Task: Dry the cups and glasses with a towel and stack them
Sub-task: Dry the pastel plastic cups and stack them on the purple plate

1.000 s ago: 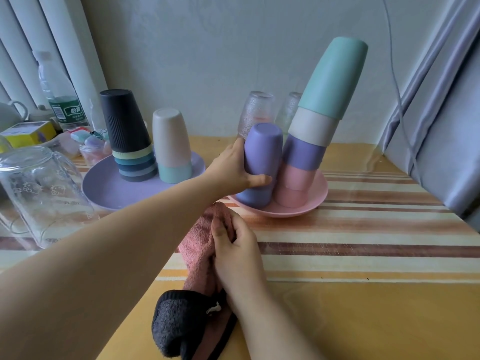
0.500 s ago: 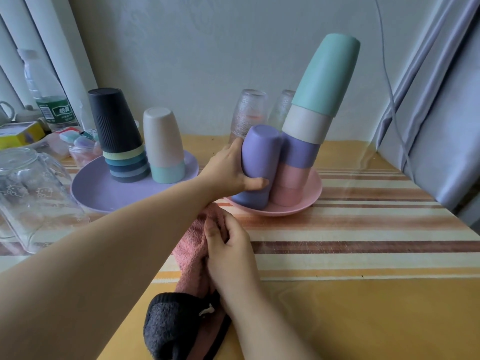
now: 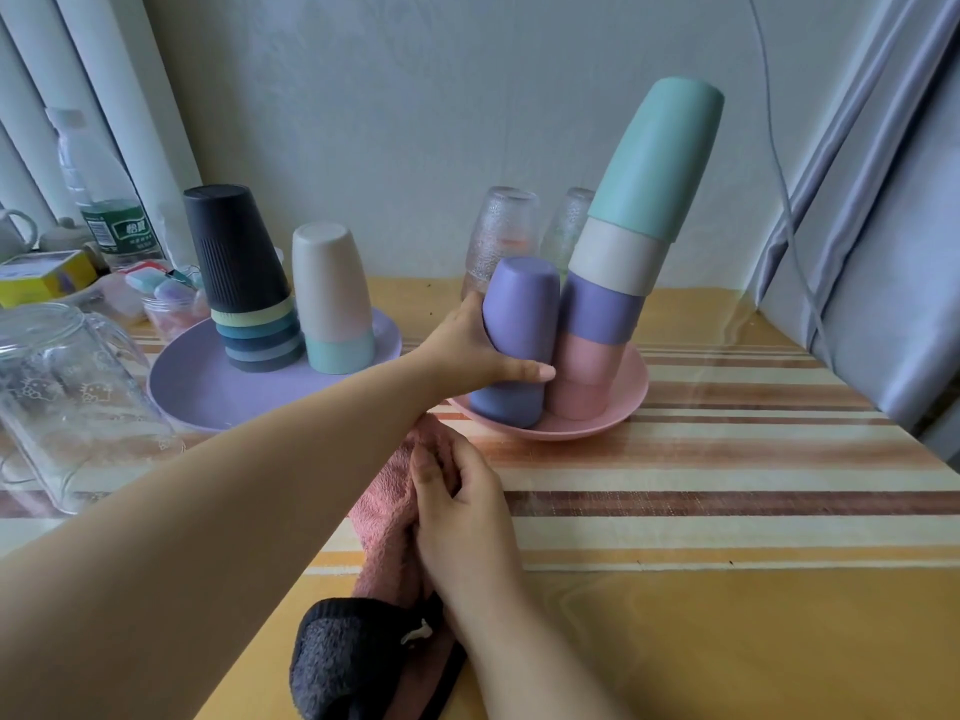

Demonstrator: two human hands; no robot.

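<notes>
On the striped table (image 3: 727,459) our left hand (image 3: 467,350) grasps the purple cup (image 3: 517,335) on the pink plate (image 3: 618,407), our right hand (image 3: 462,517) pinching the pink towel (image 3: 387,511) before it.

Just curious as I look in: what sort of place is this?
Probably a home, at a table by a curtained window: upturned cups on a pink plate, a water bottle, a towel.

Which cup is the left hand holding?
The lone purple cup standing upside down on the pink plate, gripped by the left hand; the other cups sit nested in stacks, untouched.
</notes>
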